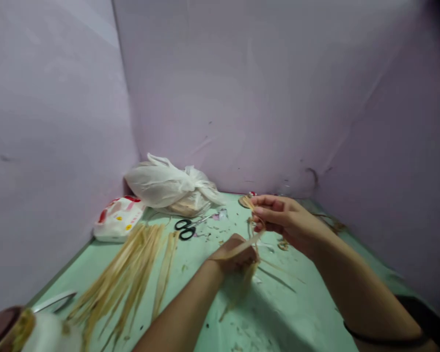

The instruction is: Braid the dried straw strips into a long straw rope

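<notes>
My right hand [284, 220] is raised over the table, thumb and fingers pinching the end of some pale dried straw strips [248, 201]. Lower and to its left, my left hand [237, 254] is closed round the same work, and loose straw ends [244, 286] hang below it, blurred. One flat pale strip [244, 246] crosses over the back of my left hand. What lies inside the left fist is partly hidden.
Left of my arm lies a bundle of dried strips [126, 274], with a single strip [165, 271] beside it. Behind are black-handled scissors [186, 229], a tied white plastic bag [168, 186] and a tissue pack [119, 217]. A jar [40, 330] stands near left. Scraps dot the green table [190, 259].
</notes>
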Tool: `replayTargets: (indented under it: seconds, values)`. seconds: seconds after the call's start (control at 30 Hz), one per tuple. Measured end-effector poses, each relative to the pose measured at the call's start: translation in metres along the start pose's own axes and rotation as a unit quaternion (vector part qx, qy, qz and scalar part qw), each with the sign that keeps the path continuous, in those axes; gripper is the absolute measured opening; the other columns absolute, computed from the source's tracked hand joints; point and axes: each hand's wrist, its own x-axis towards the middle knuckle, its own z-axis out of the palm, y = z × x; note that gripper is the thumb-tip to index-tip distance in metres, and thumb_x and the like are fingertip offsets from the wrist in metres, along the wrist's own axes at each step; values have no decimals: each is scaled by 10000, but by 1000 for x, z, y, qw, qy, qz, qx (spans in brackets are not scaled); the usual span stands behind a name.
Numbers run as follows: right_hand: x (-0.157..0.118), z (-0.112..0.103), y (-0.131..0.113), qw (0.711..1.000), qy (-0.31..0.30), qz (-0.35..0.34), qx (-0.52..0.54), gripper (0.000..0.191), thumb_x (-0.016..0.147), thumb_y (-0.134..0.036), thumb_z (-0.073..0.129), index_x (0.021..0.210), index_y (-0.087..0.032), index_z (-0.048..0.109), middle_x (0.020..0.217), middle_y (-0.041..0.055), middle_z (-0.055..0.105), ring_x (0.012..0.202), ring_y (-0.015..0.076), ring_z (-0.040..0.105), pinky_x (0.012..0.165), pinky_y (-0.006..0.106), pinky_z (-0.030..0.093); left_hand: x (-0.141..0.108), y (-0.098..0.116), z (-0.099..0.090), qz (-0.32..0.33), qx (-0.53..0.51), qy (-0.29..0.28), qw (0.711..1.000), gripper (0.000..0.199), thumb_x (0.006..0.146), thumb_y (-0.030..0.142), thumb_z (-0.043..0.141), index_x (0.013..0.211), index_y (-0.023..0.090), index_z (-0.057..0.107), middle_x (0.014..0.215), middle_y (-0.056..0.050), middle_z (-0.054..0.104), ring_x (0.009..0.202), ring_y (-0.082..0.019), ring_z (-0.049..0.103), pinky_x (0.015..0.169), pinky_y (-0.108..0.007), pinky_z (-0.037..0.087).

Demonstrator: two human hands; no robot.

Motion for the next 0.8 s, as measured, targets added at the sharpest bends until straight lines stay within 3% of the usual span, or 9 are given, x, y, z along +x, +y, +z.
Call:
replayTargets:
  seconds: [0.1,0.17,0.27,0.33,0.53,0.67,0.8]
  values:
    - [-24,-45,25,991,47,64,-103,217,624,-271,616,786,-138,563,591,-7,553,431,65,465,440,196,393,3,6,2,-24,-8,-22,999,138,540,96,569,471,131,455,334,73,301,315,-34,240,343,-192,137]
    - [-28,-60,48,981,51,109,-153,139,661,-252,556,728,-130,551,581,-2,545,400,59,433,418,200,382,5,6,2,-20,-18,-43,999,126,509,120,537,456,148,426,324,81,274,301,-25,175,332,-191,83]
    - [-22,-63,75,946,72,124,-291,102,681,-193,504,615,-125,542,529,5,527,396,64,427,390,186,324,8,2,0,-7,-22,-62,998,99,493,187,531,484,161,436,335,82,275,297,-31,164,310,-194,61]
    - [-17,-58,84,925,81,98,-357,111,661,-153,511,556,-127,535,455,-12,481,400,59,403,387,174,276,10,0,0,-6,-15,-60,998,96,492,214,536,520,160,461,343,89,270,297,-32,158,302,-191,59]
    - [-15,-46,91,966,-11,130,-222,133,647,-80,468,670,-134,587,445,-34,493,391,65,434,402,163,326,10,1,2,-12,10,-51,999,132,508,248,538,518,166,435,355,89,275,292,-26,161,302,-189,52]
    - [-17,-49,92,967,-25,151,-203,249,621,-75,487,820,-145,619,451,-44,496,377,62,431,395,158,345,9,1,4,-16,8,-50,999,140,508,263,550,539,157,464,355,94,273,291,-23,166,305,-187,62]
    - [-19,-49,89,963,-33,170,-206,231,600,-72,489,767,-145,631,473,-34,514,378,59,428,396,162,358,10,1,4,-21,-1,-52,998,142,500,261,552,529,159,456,348,98,263,289,-21,157,307,-190,59]
